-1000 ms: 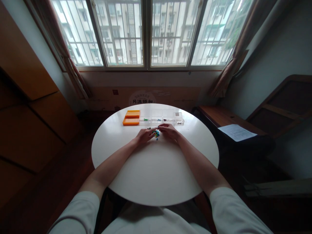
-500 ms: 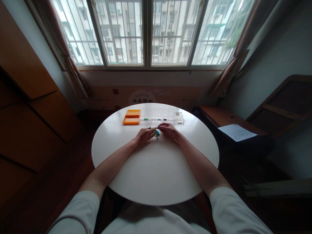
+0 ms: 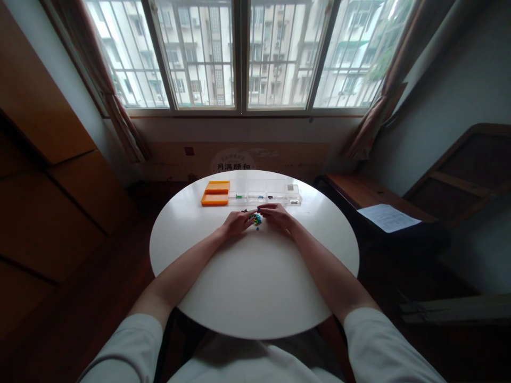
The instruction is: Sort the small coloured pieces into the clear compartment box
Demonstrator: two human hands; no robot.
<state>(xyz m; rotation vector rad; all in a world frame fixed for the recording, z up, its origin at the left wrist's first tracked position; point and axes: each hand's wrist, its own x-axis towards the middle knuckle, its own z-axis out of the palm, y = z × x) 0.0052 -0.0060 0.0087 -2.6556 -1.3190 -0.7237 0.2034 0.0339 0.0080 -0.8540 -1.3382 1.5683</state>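
A small heap of tiny coloured pieces, blue, green and yellow, lies on the round white table between my two hands. My left hand rests just left of the heap, fingers curled toward it. My right hand lies on the heap's right, fingers bent and pinched near its top edge. Whether either hand holds a piece is too small to make out. Behind the hands stands a clear divided organiser box with a few small pieces in its compartments, and an orange lid at its left end.
A wooden side table with a white sheet of paper stands to the right. A barred window and curtains are behind the table, wooden cabinets to the left, and a wooden frame leans at the right wall.
Both hands stay at the heap; only slight finger movement shows. The view has dipped very slightly.
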